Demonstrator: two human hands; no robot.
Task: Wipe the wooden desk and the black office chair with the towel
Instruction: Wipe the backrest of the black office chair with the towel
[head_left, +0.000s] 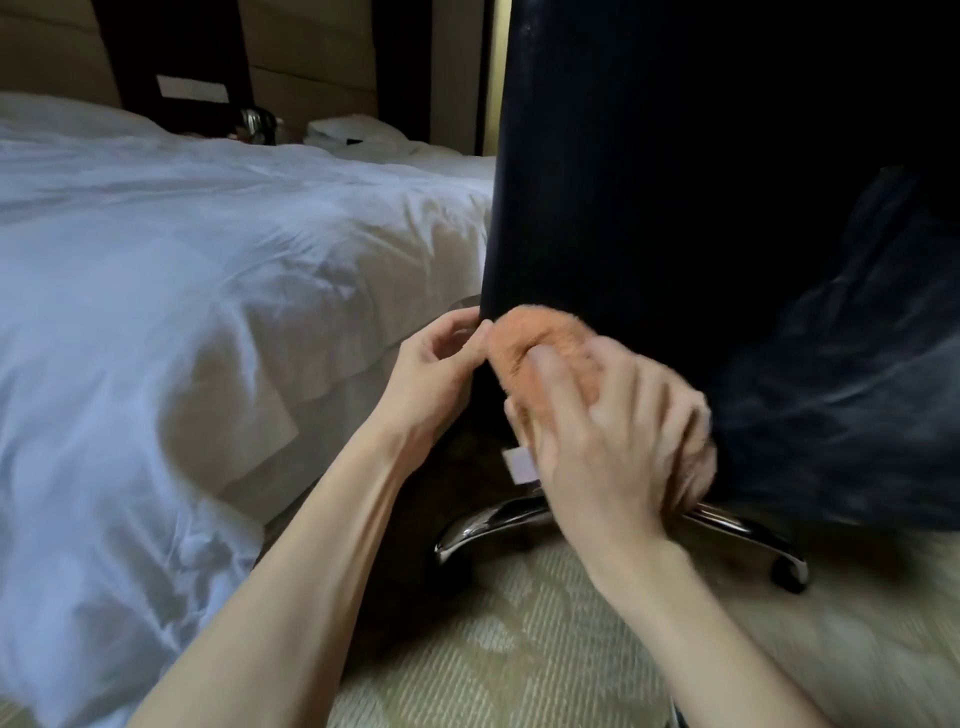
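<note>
The black office chair (649, 182) fills the upper right, seen from behind, its tall backrest dark and smooth. My right hand (608, 441) presses a bunched orange towel (540, 338) against the lower back of the chair; a white tag (521, 465) hangs from the towel. My left hand (436, 369) grips the chair's lower left edge with curled fingers. The hand and towel are blurred. The wooden desk is out of view.
A bed with a rumpled white duvet (182, 286) runs along the left, close to the chair. Chrome chair legs (493, 519) with a black caster (789, 571) stand on pale patterned carpet (519, 649). Dark blue cloth (841, 389) drapes at the right.
</note>
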